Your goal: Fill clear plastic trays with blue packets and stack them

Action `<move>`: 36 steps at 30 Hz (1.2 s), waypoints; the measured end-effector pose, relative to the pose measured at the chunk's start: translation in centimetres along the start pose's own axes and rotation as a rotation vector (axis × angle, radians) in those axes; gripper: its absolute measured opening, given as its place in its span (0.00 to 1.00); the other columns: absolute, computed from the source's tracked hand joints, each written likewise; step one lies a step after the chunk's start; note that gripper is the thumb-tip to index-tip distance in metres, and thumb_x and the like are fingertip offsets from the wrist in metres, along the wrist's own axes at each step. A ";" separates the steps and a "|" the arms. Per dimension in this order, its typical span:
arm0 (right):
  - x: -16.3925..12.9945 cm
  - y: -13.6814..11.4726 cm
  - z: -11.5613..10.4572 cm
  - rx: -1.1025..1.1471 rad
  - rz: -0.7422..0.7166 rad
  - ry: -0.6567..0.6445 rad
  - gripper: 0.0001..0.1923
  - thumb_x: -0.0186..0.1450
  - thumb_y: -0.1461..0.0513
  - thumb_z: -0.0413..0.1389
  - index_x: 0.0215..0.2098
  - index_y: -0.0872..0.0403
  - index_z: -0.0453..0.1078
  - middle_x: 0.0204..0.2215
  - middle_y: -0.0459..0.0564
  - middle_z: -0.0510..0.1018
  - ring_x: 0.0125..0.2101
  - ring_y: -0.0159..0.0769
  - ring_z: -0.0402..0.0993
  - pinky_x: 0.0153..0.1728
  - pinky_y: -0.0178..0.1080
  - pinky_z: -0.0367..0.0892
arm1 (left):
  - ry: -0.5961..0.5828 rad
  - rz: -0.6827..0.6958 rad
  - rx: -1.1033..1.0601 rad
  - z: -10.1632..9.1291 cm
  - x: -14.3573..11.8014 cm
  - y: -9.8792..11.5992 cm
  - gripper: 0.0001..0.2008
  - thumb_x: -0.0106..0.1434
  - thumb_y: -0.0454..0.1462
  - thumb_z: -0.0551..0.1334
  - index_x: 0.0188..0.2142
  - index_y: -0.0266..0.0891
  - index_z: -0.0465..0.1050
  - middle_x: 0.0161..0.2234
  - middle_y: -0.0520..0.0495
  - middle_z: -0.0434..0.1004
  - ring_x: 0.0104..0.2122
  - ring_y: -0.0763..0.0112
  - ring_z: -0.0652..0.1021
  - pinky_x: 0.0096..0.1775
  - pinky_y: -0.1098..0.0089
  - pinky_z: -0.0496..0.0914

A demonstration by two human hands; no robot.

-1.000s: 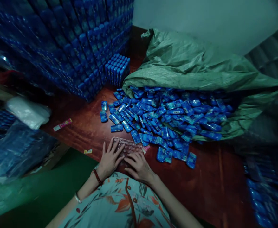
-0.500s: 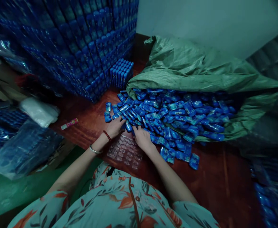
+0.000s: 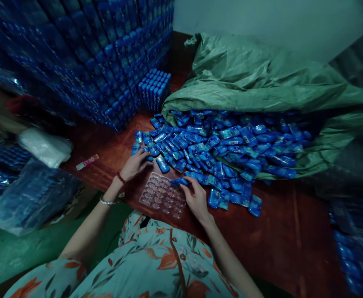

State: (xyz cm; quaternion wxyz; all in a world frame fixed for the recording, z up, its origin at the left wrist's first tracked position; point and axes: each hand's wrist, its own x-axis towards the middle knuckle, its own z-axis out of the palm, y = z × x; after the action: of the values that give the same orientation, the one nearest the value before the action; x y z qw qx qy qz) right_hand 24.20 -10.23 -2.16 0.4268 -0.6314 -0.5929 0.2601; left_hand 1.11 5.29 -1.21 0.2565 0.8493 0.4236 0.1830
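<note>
Fingers first: the right hand (image 3: 196, 198) has its fingers (image 3: 186, 188) pinched together on one blue packet (image 3: 179, 181), held at the far right corner of the clear blister tray (image 3: 164, 195). That packet's long axis runs roughly left-right, parallel to the tray's far edge, and it sits just over the tray's last row. The left hand (image 3: 135, 164) is further out, fingers (image 3: 144, 155) curled down onto a loose packet (image 3: 149, 158) at the near-left fringe of the pile; whether they've actually closed on it I can't tell, the view's too dark and smeary there.

Going big to small on the rest: a huge wall of stacked blue packs (image 3: 85, 54) fills the far left corner of the table (image 3: 277, 240). A green woven sack (image 3: 262, 78) sprawls over the far right side, mouth open, with the pile of blue packets (image 3: 224, 149) spilling from it toward the middle. A bagged bundle of blue stuff (image 3: 22, 194) and a white plastic bag (image 3: 44, 147) hang off the left edge. The tray lies at the near edge right in front of the person, between both hands, and looks unfilled. Tiny pink wrapper (image 3: 87, 162) sits alone left of the left hand.

So the right hand is the one nearer the tray.
</note>
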 end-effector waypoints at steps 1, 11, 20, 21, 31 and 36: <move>-0.3 0.0 0.2 -0.028 -0.037 0.001 0.11 0.66 0.61 0.49 0.46 0.52 0.66 0.39 0.51 0.75 0.41 0.38 0.73 0.44 0.41 0.68 | 0.080 -0.019 -0.067 -0.2 -0.6 0.5 0.12 0.62 0.42 0.57 0.42 0.37 0.69 0.39 0.45 0.69 0.38 0.67 0.72 0.41 0.68 0.67; 2.4 0.2 -1.0 -0.277 -0.239 -0.324 0.17 0.66 0.67 0.46 0.52 0.52 0.65 0.38 0.53 0.72 0.40 0.38 0.72 0.40 0.38 0.70 | 0.098 0.039 -0.219 3.4 -5.0 5.5 0.11 0.65 0.36 0.54 0.46 0.38 0.65 0.39 0.45 0.72 0.40 0.68 0.74 0.42 0.68 0.69; 2.2 -2.1 -0.8 -0.662 -0.363 -0.521 0.21 0.63 0.73 0.45 0.52 0.55 0.65 0.38 0.53 0.72 0.34 0.35 0.71 0.34 0.35 0.67 | -0.140 0.218 0.266 2.6 -5.1 6.8 0.11 0.62 0.30 0.53 0.44 0.37 0.67 0.38 0.43 0.70 0.37 0.65 0.71 0.39 0.65 0.67; 2.2 -2.5 -0.5 -0.694 -0.371 -0.530 0.21 0.63 0.73 0.45 0.52 0.55 0.65 0.37 0.54 0.72 0.34 0.35 0.71 0.34 0.35 0.67 | -0.155 0.233 0.289 2.7 -4.9 7.1 0.11 0.62 0.30 0.53 0.44 0.37 0.67 0.38 0.42 0.70 0.37 0.64 0.71 0.39 0.65 0.67; 3.9 -2.7 -1.8 -0.502 -0.236 -0.530 0.15 0.68 0.61 0.46 0.51 0.51 0.67 0.42 0.50 0.75 0.40 0.34 0.72 0.40 0.35 0.66 | -0.221 0.224 0.191 2.3 -4.4 6.3 0.13 0.64 0.37 0.56 0.47 0.38 0.67 0.42 0.41 0.73 0.42 0.61 0.73 0.44 0.62 0.68; 7.7 -3.5 -0.2 -0.576 -0.213 -0.490 0.14 0.69 0.63 0.45 0.47 0.52 0.70 0.39 0.51 0.76 0.42 0.35 0.71 0.42 0.35 0.64 | 0.139 -0.109 0.016 0.9 -2.2 2.2 0.14 0.67 0.41 0.50 0.46 0.36 0.67 0.41 0.42 0.72 0.40 0.65 0.74 0.43 0.66 0.68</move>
State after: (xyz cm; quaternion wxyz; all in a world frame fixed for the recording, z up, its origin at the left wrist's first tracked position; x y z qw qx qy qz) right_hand 23.81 -3.08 2.25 0.1025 -0.5795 -0.7881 0.1805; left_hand 1.75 2.15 -0.81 0.2293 0.8121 0.4876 0.2238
